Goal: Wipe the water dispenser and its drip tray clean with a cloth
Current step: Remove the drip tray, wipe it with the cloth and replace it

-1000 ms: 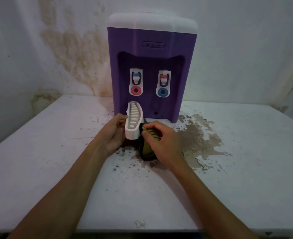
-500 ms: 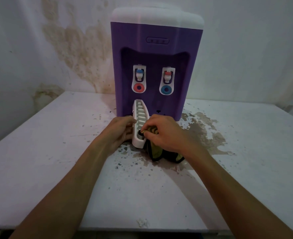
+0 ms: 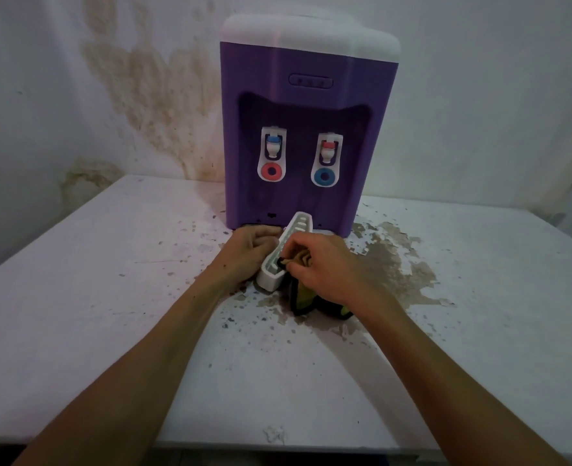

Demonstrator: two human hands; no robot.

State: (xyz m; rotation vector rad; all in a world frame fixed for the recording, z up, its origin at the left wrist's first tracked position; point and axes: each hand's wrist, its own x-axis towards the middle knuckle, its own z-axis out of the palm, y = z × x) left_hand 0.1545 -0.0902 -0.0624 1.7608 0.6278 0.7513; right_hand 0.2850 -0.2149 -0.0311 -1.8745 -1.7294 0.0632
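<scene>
Currently drip tray (image 3: pixel 289 248) off water dispenser (image 3: pixel 306 129), tilted on edge on table (image 3: pixel 110 297) just in front. Left hand (image 3: pixel 249 252) grips tray's back; right hand (image 3: pixel 325 267) pinches cloth (image 3: pixel 303 297) against slotted face.

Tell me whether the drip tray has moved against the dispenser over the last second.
Yes. The drip tray has shifted rightward along the purple dispenser: its far end was under the left tap, and now sits between the two taps.

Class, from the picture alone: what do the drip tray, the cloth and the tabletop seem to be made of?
Drip tray: probably white moulded plastic, smooth, slotted grille.
Cloth: soft fabric, olive-yellow with dark edging; it folds and droops.
Tabletop: white painted surface, chipped and flaking to brown; base material unclear.
</scene>
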